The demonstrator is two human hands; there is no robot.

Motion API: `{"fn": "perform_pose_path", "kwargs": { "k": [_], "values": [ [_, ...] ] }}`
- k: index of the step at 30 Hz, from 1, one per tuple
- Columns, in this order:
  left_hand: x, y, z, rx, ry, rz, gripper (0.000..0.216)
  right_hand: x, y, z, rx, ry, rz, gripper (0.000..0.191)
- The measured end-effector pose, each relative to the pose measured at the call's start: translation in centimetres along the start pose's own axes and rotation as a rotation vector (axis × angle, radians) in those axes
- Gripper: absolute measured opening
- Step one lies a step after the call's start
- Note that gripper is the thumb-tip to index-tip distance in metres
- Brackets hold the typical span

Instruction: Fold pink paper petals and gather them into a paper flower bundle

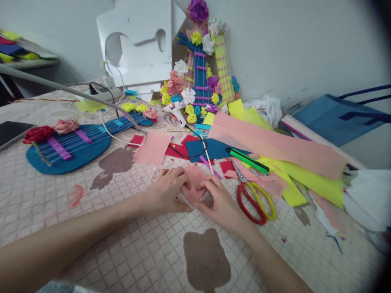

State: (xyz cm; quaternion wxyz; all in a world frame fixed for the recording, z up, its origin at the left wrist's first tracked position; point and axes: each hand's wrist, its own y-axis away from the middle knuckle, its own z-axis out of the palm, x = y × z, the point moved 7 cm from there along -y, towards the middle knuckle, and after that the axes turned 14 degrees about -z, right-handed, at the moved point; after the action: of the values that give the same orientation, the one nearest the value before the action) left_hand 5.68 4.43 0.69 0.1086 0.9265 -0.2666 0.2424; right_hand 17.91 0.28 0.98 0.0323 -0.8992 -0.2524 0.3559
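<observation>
A small piece of pink paper (194, 179) is held up between both hands, just over the tablecloth. My left hand (169, 188) grips its left edge with curled fingers. On the other side, my right hand (218, 197) pinches the right edge between thumb and fingers. Just beyond lie a stack of pink paper squares (154, 147), red paper pieces (176, 151) and a thin wooden stick (206, 152). Scissors (252, 199) with one red and one yellow handle rest right of my right hand, beside a green utility knife (249, 160).
A blue guitar-shaped craft (76, 150) with paper flowers lies at left. Behind stand a flower-covered blue guitar craft (200, 77) and a white foam panel (137, 40). A white glue gun (177, 114) trails a cable. Long pink paper (275, 142) and a blue bag (339, 116) lie at right.
</observation>
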Motion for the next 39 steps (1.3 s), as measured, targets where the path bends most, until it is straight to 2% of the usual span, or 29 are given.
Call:
{"fn": "perform_pose_path", "kwargs": {
  "k": [2,6,10,17,22,25,28,32,37,39],
  "values": [
    [0.0,0.0,0.0,-0.008,0.002,-0.002,0.045,0.0,0.0,0.1,0.017,0.003,0.007,0.008],
    [0.0,0.0,-0.4,-0.020,0.035,0.009,0.038,-0.3,-0.2,0.6,0.085,0.140,0.011,0.003],
    [-0.1,-0.1,-0.6,-0.043,0.102,0.018,0.006,-0.5,-0.2,0.9,0.111,0.265,0.013,0.013],
    [-1.6,-0.4,-1.8,0.048,0.167,0.046,0.016,-0.2,-0.2,1.0,0.093,0.286,0.021,0.017],
    [-0.8,0.1,-3.7,0.172,0.258,0.033,0.014,-0.1,-0.1,1.1,0.085,0.275,0.032,0.017],
    [0.9,0.4,-2.4,0.039,0.373,0.058,0.015,-0.2,-0.1,1.1,0.090,0.264,0.015,0.014],
    [2.3,0.7,-0.8,-0.057,0.378,0.096,0.009,-0.2,-0.1,1.3,0.093,0.275,0.008,0.015],
    [2.5,0.6,0.6,-0.064,0.280,0.085,0.008,0.0,-0.1,1.1,0.104,0.250,0.014,0.017],
    [2.3,0.4,1.2,-0.018,0.226,0.118,0.007,0.2,0.3,-0.2,0.114,0.041,-0.042,0.036],
    [2.3,0.4,1.3,0.000,0.225,0.133,0.005,0.5,0.5,-0.6,0.110,0.000,-0.037,0.037]
  ]
}}
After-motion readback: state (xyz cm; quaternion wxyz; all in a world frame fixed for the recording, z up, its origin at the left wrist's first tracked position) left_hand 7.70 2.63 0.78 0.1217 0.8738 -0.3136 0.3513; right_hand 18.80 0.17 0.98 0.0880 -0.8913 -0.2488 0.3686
